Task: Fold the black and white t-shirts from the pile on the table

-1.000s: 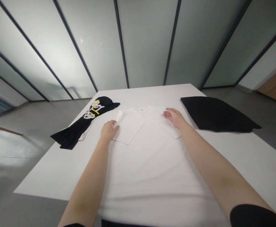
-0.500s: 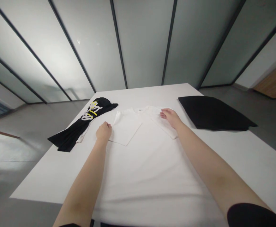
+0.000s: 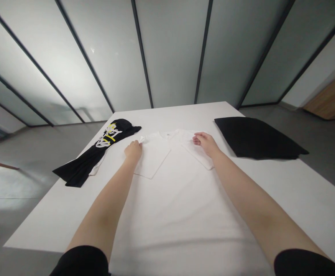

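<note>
A white short-sleeved T-shirt (image 3: 181,199) is spread over the white table, its collar at the far side and both sleeves folded inward over the body. At its left shoulder edge my left hand (image 3: 133,150) is closed, pinching a small bunch of the fabric. My right hand (image 3: 205,143) is at the opposite shoulder, fingers bent together on the cloth beside the collar; their tips are partly hidden.
To the left lies a black garment (image 3: 98,151) with white and yellow print, some pale cloth under its edge. A folded black cloth (image 3: 256,138) lies on the right of the table (image 3: 41,218). Frosted glass panels (image 3: 173,53) stand behind.
My left hand has moved forward and a little right along the T-shirt's side to the shoulder, where it now pinches the fabric. The right hand has stayed nearly in place.
</note>
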`<state>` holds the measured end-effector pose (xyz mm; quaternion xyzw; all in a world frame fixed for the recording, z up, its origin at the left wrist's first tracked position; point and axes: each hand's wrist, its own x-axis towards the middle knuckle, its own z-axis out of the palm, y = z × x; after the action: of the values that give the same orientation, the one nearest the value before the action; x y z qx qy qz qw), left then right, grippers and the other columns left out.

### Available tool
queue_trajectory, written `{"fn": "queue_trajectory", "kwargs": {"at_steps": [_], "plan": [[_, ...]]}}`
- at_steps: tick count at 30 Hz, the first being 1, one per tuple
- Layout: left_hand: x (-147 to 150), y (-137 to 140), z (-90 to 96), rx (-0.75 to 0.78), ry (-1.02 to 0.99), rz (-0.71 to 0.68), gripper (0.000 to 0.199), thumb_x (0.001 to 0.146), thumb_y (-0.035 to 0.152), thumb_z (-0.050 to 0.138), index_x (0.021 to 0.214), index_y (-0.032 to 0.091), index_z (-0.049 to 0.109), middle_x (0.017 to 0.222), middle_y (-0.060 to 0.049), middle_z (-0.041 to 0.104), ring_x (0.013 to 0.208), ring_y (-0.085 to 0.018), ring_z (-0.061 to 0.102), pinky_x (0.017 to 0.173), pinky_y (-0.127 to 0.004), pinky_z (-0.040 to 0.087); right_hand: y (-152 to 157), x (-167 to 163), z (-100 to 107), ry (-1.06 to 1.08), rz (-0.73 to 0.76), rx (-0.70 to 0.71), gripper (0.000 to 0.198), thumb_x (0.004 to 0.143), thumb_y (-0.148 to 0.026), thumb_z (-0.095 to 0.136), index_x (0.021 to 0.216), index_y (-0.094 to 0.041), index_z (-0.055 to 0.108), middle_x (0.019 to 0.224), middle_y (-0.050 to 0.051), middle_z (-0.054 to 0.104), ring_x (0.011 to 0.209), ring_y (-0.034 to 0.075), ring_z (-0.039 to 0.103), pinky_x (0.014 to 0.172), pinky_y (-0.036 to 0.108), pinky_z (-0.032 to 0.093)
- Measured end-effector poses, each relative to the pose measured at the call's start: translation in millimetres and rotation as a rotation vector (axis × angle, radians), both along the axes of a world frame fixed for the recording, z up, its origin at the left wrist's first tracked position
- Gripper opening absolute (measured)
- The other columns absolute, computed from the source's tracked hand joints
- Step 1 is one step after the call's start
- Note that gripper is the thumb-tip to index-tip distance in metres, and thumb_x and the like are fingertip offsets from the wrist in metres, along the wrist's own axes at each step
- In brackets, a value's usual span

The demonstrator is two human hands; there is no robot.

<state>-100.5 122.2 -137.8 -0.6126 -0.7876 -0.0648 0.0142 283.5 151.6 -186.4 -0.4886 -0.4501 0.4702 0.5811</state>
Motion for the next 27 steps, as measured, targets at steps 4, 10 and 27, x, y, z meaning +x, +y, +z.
{"fn": "queue_trajectory", "kwargs": {"at_steps": [4, 10, 27], "plan": [[-10.0, 6.2, -1.1, -0.005, -0.082, 0.071, 0.04, 0.11, 0.039, 0.039, 0.125, 0.018, 0.07, 0.126, -0.023, 0.076, 0.118, -0.038, 0.073, 0.092, -0.048, 0.058, 1.6, 1.5, 0.1, 0.034, -0.004, -0.011, 0.009, 0.09, -0.026, 0.075, 0.096, -0.021, 0.07, 0.085, 0.003, 0.075, 0.077, 0.017, 0.073, 0.083, 0.037, 0.066], [-29.9, 10.3, -0.5, 0.005, -0.162, 0.162, 0.036, 0.108, 0.035, 0.043, 0.123, 0.017, 0.071, 0.129, -0.025, 0.075, 0.12, -0.04, 0.073, 0.094, -0.05, 0.057, 5.1, 3.7, -1.5, 0.052, 0.001, -0.014, 0.012, 0.091, -0.028, 0.077, 0.096, -0.021, 0.069, 0.085, 0.004, 0.074, 0.077, 0.017, 0.073, 0.083, 0.038, 0.066], [-27.3, 39.5, 5.6, 0.075, -0.302, 0.179, 0.027, 0.105, 0.032, 0.049, 0.118, 0.025, 0.071, 0.13, -0.016, 0.076, 0.125, -0.033, 0.07, 0.098, -0.044, 0.056, 5.9, 4.5, -0.6, 0.091, 0.005, -0.022, 0.015, 0.089, -0.029, 0.078, 0.097, -0.022, 0.068, 0.083, 0.002, 0.075, 0.074, 0.015, 0.072, 0.077, 0.033, 0.065]]}}
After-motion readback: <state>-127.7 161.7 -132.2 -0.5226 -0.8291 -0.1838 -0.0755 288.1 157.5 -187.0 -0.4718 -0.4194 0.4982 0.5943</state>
